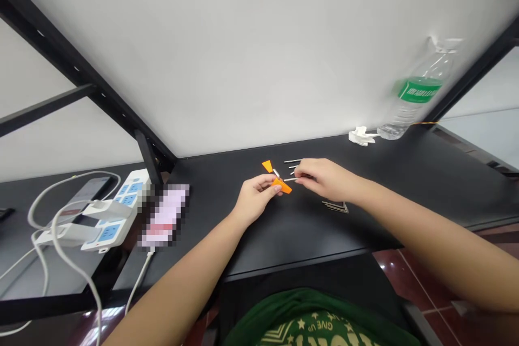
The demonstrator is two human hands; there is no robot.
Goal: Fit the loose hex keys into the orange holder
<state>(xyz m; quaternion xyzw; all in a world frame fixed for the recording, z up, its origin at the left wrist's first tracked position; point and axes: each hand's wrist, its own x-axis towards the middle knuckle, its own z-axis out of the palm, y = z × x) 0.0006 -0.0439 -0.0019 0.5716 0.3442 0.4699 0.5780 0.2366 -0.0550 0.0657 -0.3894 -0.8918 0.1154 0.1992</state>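
Over the middle of the black table, my left hand (259,194) is closed on a small part with two orange blades (283,185), pinched between thumb and fingers. My right hand (318,175) is closed on a thin metal rod (290,179), whose tip reaches the metal centre between the blades; whether it fits into it is too small to tell. Thin metal rods (293,161) lie on the table just beyond my right hand. Several L-shaped metal keys (336,207) lie together on the table, nearer to me, below my right wrist.
On the left are a phone (165,216) with a cable and a white power strip (121,208) with plugs and looping cords. A crumpled tissue (362,135) and a plastic bottle (419,90) stand by the wall at the back right. Black frame bars flank the table (275,243).
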